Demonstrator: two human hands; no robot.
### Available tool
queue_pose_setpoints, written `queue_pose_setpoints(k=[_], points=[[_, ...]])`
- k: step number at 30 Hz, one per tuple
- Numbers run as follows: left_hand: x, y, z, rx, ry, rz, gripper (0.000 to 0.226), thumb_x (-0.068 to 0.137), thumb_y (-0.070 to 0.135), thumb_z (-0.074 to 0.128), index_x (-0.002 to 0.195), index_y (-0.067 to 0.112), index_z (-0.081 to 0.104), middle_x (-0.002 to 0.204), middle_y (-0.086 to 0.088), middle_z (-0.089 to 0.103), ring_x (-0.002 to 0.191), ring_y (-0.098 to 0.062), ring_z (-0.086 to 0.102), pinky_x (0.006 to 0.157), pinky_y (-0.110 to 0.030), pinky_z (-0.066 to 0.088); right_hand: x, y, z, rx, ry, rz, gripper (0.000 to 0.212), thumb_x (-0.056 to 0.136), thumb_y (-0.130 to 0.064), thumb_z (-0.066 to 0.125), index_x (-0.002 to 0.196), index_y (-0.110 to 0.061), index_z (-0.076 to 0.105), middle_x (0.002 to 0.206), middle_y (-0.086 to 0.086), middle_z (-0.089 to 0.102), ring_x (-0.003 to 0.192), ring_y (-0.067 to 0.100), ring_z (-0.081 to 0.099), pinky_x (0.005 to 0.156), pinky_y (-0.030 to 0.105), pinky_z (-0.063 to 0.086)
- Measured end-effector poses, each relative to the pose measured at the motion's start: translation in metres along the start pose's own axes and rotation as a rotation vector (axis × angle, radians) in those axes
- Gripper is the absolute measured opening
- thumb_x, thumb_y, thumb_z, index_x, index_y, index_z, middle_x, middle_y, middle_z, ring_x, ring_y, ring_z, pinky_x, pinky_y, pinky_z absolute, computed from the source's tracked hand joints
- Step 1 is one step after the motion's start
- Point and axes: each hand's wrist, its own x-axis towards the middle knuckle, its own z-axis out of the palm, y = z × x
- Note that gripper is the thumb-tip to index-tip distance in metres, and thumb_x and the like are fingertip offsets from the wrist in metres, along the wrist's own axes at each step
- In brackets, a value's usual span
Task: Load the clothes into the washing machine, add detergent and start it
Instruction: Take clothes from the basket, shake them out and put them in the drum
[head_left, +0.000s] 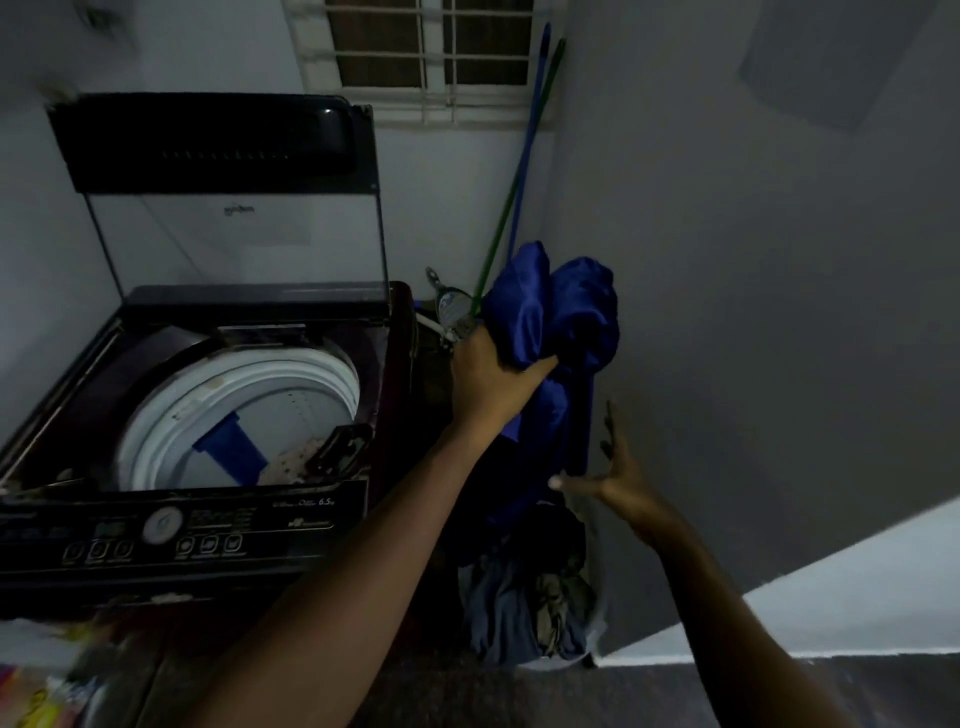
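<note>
A top-loading washing machine (171, 540) stands at the left with its glass lid (234, 208) raised. Its white drum (239, 415) holds a blue piece and a spotted cloth. My left hand (493, 379) is shut on a shiny blue garment (561, 312), lifted to the right of the machine, with its lower part hanging down. Below it, a basket of clothes (524, 613) sits on the floor with dark and grey items inside. My right hand (618, 478) is open with fingers spread, beside the hanging cloth and above the basket.
Blue and green broom handles (519, 197) lean in the corner beneath a barred window (431, 52). A grey wall (753, 312) closes the right side. A colourful packet (36, 696) lies at the bottom left. The machine's control panel faces me.
</note>
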Motion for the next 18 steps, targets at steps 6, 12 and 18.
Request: queue_pose_setpoints(k=[6,12,18], points=[[0.005,0.02,-0.026,-0.251,0.05,-0.148,0.039,0.067,0.024,0.085,0.102,0.014,0.07,0.097,0.002,0.072,0.089,-0.011,0.069,0.076,-0.03,0.059,0.035,0.013,0.078,0.074,0.13,-0.078,0.106,0.067,-0.027,0.088,0.15,-0.019,0.022,0.139,-0.013,0.04,0.127,0.006,0.042,0.105,0.029,0.039],[0.025,-0.029,-0.089,0.207,0.074,0.123,0.056,0.064,0.036,0.087,0.104,0.003,0.065,0.1,-0.011,0.071,0.09,-0.027,0.069,0.072,-0.03,0.055,0.029,-0.022,0.055,0.239,0.535,-0.138,0.004,0.091,-0.006,0.056,0.094,-0.005,0.057,0.088,0.009,0.059,0.076,0.02,0.059,0.071,0.037,0.044],[0.016,-0.056,-0.102,0.409,-0.051,0.203,0.059,0.069,0.035,0.081,0.117,0.007,0.06,0.108,-0.017,0.069,0.096,-0.039,0.066,0.073,-0.043,0.055,0.031,-0.112,0.056,0.294,0.597,-0.298,0.028,0.088,0.01,0.046,0.106,-0.011,0.047,0.095,0.002,0.058,0.087,0.017,0.058,0.076,0.024,0.052]])
